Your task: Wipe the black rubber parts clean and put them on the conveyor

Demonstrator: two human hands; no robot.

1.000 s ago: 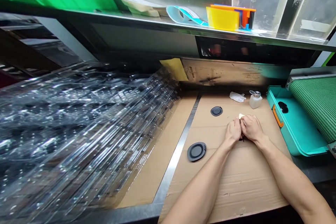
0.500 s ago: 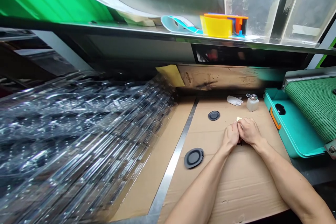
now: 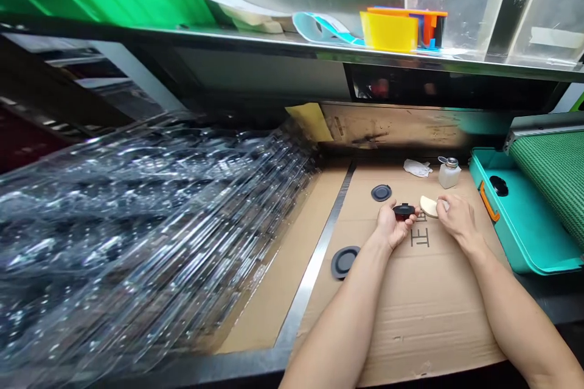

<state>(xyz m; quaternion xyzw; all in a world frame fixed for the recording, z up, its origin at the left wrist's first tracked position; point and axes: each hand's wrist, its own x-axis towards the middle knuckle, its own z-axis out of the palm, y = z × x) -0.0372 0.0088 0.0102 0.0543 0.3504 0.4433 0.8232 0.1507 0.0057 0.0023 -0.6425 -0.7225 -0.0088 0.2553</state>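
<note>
My left hand (image 3: 393,228) rests on the cardboard mat (image 3: 410,304) and pinches a small round black part (image 3: 404,211) between its fingers. My right hand (image 3: 457,219) is a short way to the right, its fingers closed on a cream-coloured pad (image 3: 427,205). Two black characters printed on the cardboard show between my hands. Two more black round discs lie on the mat: one (image 3: 381,192) behind my left hand, a larger one (image 3: 344,262) near my left forearm.
A small pump bottle (image 3: 449,172) and a crumpled white wipe (image 3: 417,167) stand at the back. A teal tray (image 3: 524,219) holding a black part sits at right beside a green conveyor belt (image 3: 554,167). Stacked clear plastic trays (image 3: 137,237) fill the left. A shelf (image 3: 319,51) overhangs.
My hands, pressed together before, have drawn apart. The black part now shows in my left hand and the cream pad in my right. The printed characters on the cardboard are uncovered.
</note>
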